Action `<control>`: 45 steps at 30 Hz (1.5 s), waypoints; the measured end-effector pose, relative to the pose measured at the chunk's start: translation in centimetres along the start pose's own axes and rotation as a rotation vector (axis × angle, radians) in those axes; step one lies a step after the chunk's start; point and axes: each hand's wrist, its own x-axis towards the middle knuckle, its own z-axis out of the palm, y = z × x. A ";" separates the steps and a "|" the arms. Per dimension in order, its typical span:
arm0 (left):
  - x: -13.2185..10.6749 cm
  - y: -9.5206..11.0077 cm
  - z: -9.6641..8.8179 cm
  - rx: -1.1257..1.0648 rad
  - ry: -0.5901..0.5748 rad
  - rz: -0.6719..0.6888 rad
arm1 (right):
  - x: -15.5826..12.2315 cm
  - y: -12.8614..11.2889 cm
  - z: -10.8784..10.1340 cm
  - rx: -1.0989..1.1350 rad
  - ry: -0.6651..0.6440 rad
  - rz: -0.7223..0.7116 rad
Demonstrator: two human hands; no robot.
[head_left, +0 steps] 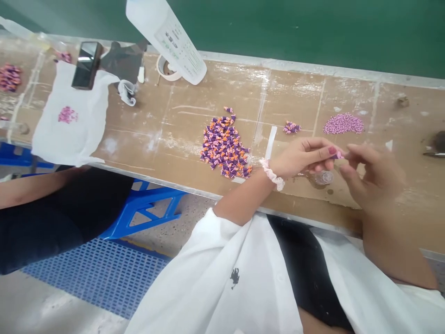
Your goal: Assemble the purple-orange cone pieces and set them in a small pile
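My left hand (309, 157) is closed, with thumb and fingers pinching a small purple-and-pink piece (338, 156). Just right of that piece, my right hand (373, 174) is blurred by motion; its thumb and forefinger tips are apart, with nothing visible between them. A clear round object (324, 177) lies on the table below the hands, partly hidden. Beyond them is a heap of tiny pink pieces (344, 124). A few purple-and-orange pieces (292, 127) sit above my left wrist, and a large pile of similar pieces (225, 146) lies further left.
A white bottle (174, 44) leans into view beside a tape roll (168, 68). A black box-like device (86, 65) rests on a white cloth (74, 134). A white strip (271, 142) lies near my left wrist. Another person's arm (41, 188) and a blue stool (149, 208) are at left.
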 end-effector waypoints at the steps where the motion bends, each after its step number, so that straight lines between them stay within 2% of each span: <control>1: 0.1 -0.2 0.2 -0.008 -0.008 -0.027 | 0.0 -0.2 0.1 0.012 -0.010 -0.017; 6: 0.3 -1.0 0.8 -0.014 0.016 -0.032 | -0.1 -0.6 0.5 -0.031 0.036 -0.068; 10: 0.4 -1.4 0.9 -0.110 -0.013 -0.031 | -0.1 -0.5 0.6 -0.007 0.083 -0.034; 12: 0.4 -1.5 0.9 -0.200 -0.046 -0.059 | -0.1 -0.7 0.6 0.130 0.079 0.050; 15: 0.5 -1.6 0.8 -0.278 -0.056 -0.051 | -0.1 -0.9 0.6 0.368 0.018 0.291; 17: 0.5 -1.5 0.7 -0.266 -0.030 -0.017 | 0.1 -0.3 0.4 0.403 0.029 0.432; 20: 0.4 -1.2 0.7 -0.213 0.025 0.027 | 0.5 2.4 -0.2 0.196 0.140 0.532; 22: 0.2 -0.9 0.7 -0.170 0.048 0.019 | 0.6 4.9 -0.7 -0.261 0.024 0.545; 24: 0.0 -0.7 0.7 -0.140 0.068 -0.004 | 0.4 6.9 -0.8 -0.423 -0.122 0.535; 27: 0.0 -0.5 0.7 -0.137 0.132 0.004 | -0.1 8.1 -0.4 -0.406 -0.248 0.504; 30: 0.2 -0.5 0.6 -0.185 0.236 0.002 | -0.6 7.8 0.2 -0.418 -0.350 0.484; 32: 0.4 -0.4 0.5 -0.220 0.255 -0.032 | -0.7 7.5 0.4 -0.413 -0.382 0.493; 36: 0.5 -0.3 0.2 -0.262 0.212 -0.074 | -0.6 7.6 0.0 -0.386 -0.337 0.524; 42: 0.4 -0.3 0.0 -0.262 0.166 -0.030 | -0.2 7.7 -0.3 -0.351 -0.321 0.552; 45: 0.3 -0.2 0.1 -0.194 0.179 -0.014 | 0.1 7.6 -0.7 -0.367 -0.194 0.573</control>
